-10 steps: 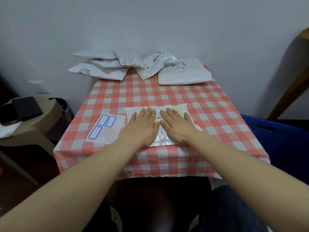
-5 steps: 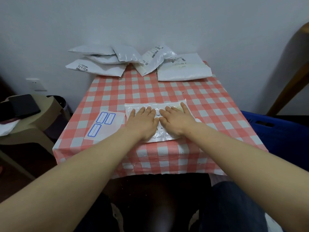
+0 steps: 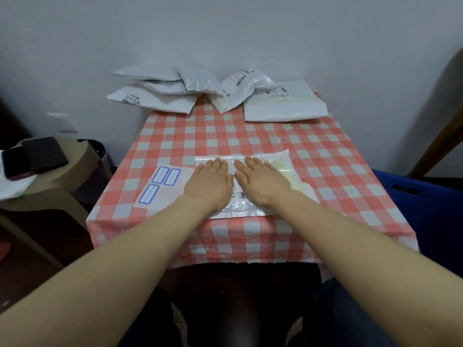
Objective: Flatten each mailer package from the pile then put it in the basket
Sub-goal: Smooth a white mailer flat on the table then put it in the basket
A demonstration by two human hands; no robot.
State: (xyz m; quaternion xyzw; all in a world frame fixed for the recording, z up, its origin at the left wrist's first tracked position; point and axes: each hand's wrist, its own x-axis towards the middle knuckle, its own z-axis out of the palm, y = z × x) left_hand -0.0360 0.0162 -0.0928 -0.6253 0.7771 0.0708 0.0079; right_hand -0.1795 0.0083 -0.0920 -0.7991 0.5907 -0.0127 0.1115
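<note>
Both hands lie flat, palms down and fingers spread forward, side by side on a clear, crinkly plastic mailer (image 3: 253, 204); the left hand (image 3: 209, 187) and right hand (image 3: 263, 185) nearly touch at the thumbs. The mailer is a glossy rectangle with pale yellowish contents at its right end, lying near the front edge of the tabletop (image 3: 325, 156), which wears a red-and-white checked cloth. Just left of it lies a white sheet with blue-outlined labels (image 3: 160, 187). At the far edge, against the plain pale wall (image 3: 225, 33), sits the pile of puffy white mailers (image 3: 215, 96). A dark blue basket (image 3: 431, 204) stands right; a tan stool (image 3: 62, 176) stands left.
</note>
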